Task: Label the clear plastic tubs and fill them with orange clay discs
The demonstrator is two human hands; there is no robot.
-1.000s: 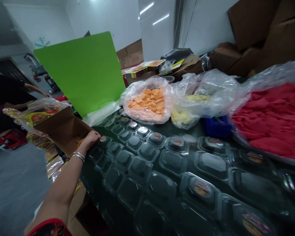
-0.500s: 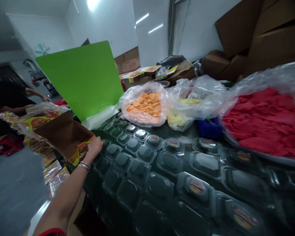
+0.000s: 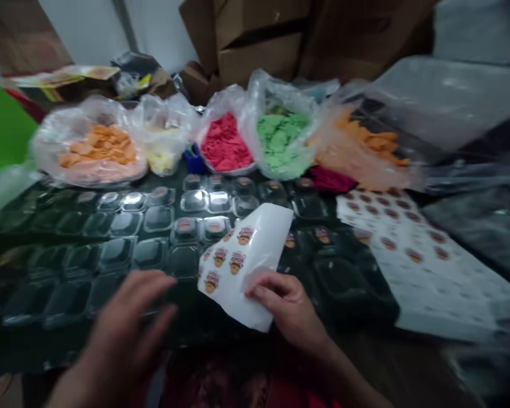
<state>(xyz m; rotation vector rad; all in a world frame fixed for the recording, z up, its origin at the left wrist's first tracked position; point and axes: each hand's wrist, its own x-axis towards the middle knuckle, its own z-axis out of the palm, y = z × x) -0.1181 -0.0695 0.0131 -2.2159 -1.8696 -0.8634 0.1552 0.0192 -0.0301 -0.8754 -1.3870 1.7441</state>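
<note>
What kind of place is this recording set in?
Most likely a small packing workshop or stockroom. Rows of clear plastic containers cover the table, open bags hold coloured pieces such as the orange pieces, and cardboard boxes are stacked behind. The right hand holds a sticker sheet.

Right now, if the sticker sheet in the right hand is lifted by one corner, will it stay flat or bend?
It will probably bend: the sticker sheet already curls upward where the right hand pinches its lower edge. It looks thin and light, so a draught might flip it. Its glossy surface may feel slippery.
</note>
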